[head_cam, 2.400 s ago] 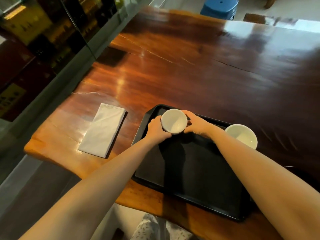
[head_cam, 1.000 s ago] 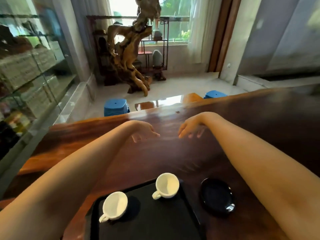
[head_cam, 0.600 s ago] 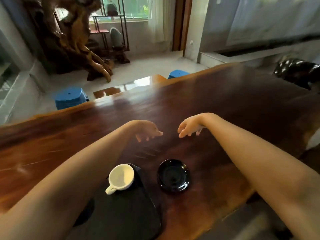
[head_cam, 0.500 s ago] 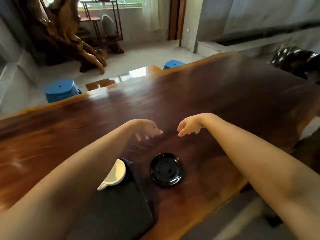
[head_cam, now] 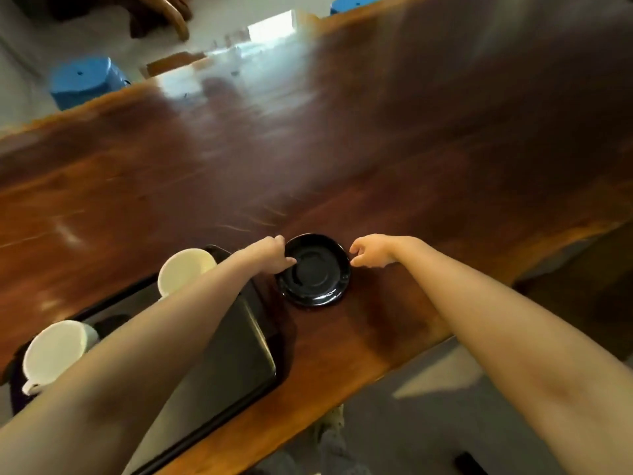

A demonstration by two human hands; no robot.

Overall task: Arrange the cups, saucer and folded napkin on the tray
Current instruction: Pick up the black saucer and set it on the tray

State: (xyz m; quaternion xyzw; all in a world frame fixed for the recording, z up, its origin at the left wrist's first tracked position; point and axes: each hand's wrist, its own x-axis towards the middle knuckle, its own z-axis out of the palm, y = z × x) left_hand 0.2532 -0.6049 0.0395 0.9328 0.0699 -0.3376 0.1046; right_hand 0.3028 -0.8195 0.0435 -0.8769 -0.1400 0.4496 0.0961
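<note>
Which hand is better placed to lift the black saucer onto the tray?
Left, probably. The left hand already has its fingers on the saucer rim, on the side nearest the tray. The right hand sits just off the opposite rim, not clearly touching.

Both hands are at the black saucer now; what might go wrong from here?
The saucer is glossy, and the left hand only touches its rim while the right hand sits just beside it, so a weak grip may slip. The left forearm also crosses close over the nearer cup on the tray and might knock it.
</note>
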